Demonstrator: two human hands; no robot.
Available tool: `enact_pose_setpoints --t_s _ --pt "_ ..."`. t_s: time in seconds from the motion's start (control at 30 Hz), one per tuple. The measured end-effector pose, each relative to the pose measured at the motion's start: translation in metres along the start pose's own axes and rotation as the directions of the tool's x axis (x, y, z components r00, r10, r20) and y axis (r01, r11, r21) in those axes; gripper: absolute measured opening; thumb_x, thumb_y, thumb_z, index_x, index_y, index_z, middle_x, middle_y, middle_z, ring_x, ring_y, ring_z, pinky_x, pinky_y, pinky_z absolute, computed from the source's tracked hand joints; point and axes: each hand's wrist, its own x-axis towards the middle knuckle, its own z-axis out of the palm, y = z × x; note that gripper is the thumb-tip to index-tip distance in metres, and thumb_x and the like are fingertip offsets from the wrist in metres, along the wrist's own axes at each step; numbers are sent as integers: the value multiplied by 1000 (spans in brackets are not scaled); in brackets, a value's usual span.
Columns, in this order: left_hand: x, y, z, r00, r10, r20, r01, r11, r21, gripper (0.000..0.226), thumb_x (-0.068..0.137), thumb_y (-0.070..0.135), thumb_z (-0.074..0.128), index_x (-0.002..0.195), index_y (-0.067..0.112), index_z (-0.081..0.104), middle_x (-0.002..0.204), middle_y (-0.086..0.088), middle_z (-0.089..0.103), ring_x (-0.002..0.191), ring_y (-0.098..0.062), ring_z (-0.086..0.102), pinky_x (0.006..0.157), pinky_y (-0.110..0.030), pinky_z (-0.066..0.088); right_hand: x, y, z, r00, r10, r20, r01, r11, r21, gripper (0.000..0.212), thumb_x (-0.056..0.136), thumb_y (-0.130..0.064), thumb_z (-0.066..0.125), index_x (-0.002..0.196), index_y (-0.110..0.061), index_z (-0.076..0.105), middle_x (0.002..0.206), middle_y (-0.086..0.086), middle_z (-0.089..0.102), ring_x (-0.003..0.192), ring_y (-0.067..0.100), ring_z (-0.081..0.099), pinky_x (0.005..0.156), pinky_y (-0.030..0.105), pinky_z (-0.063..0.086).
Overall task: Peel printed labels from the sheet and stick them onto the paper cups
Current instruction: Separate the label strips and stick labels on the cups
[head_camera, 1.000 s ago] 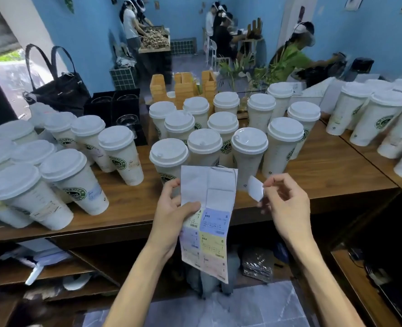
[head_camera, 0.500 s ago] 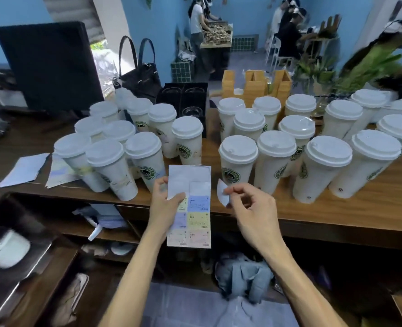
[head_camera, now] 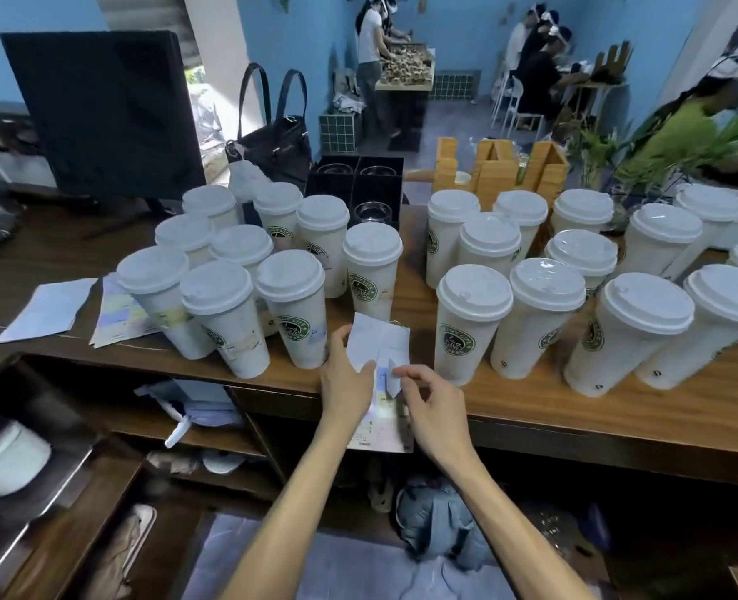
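While both hands work at the lower middle of the frame, the scene reads so:

Left hand: the left hand point(head_camera: 346, 383) grips the label sheet point(head_camera: 380, 339) by its left edge, thumb on the front, fingers curled behind.
Right hand: the right hand point(head_camera: 434, 404) pinches a peeled label point(head_camera: 394, 378) between thumb and forefinger, right against the sheet's face.
Label sheet: upright in front of the counter's point(head_camera: 575, 400) near edge, blank at the top, coloured labels lower down, partly hidden by the hands.
Left cups: a cluster of lidded paper cups point(head_camera: 229, 305) at middle left; several carry stickers on their sides. Contents hidden by the lids.
Right cups: a second lidded group point(head_camera: 575, 296) at middle right, contents likewise unseen.
Black box: a divided black box point(head_camera: 356, 184) behind the cups holds clear glasses point(head_camera: 373, 212).
Papers: two loose sheets point(head_camera: 47, 309) lie flat at far left of the counter.
Bag: a black handbag point(head_camera: 272, 145) stands at upper middle.
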Motion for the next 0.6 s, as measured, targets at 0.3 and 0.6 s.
enact_pose_setpoints --t_s 0.3,0.6 --pt "-15 -9 13 958 274 -89 -211 877 431 61 82 23 80 136 26 54 137 -4 47 129 -28 46 107 -42 39 7 2 -1 1000 -5 -11 4 998 -71 24 100 -18 57 97 -37 72 69 -23 68 60 -1 58 64 22 41" --pt "-11 -13 11 951 304 52 -286 806 518 21 102 30 57 111 29 75 118 9 66 119 -19 48 102 -36 22 1 -2 -8 999 -16 -41 16 1000 0 21 103 -17 58 105 -29 75 97 -22 74 86 0 68 74 16 47"
